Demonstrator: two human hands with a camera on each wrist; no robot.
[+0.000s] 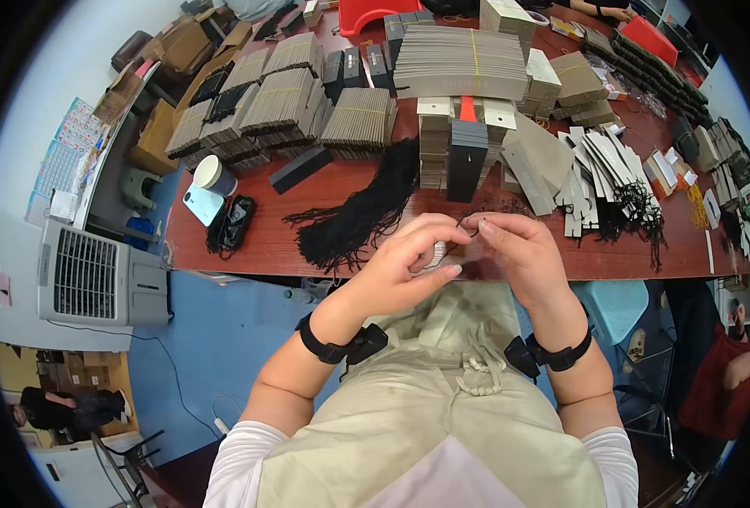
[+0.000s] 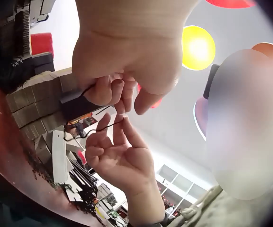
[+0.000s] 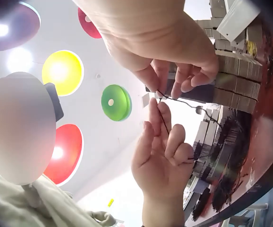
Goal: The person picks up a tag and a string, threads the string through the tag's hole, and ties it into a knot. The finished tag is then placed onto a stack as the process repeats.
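A thin black cord [image 3: 186,101] runs between my two hands above the table's front edge. My right hand [image 1: 523,254] pinches it between thumb and index fingertip, and a loose length trails away past that hand. In the right wrist view my left hand [image 3: 162,163] has the cord crossing its fingers, with the ring and little fingers curled round its other part. Both hands' fingertips meet closely where the cord crosses. On the table left of my hands lies a bundle of black cords [image 1: 362,207]. A dark upright box [image 1: 466,161] stands just beyond them.
Banded stacks of grey card pieces [image 1: 282,102] fill the table's back left. White strips with black cords [image 1: 603,173] are heaped at the right. A paper cup [image 1: 214,175], a phone [image 1: 203,204] and a black coiled item [image 1: 231,224] sit near the left edge.
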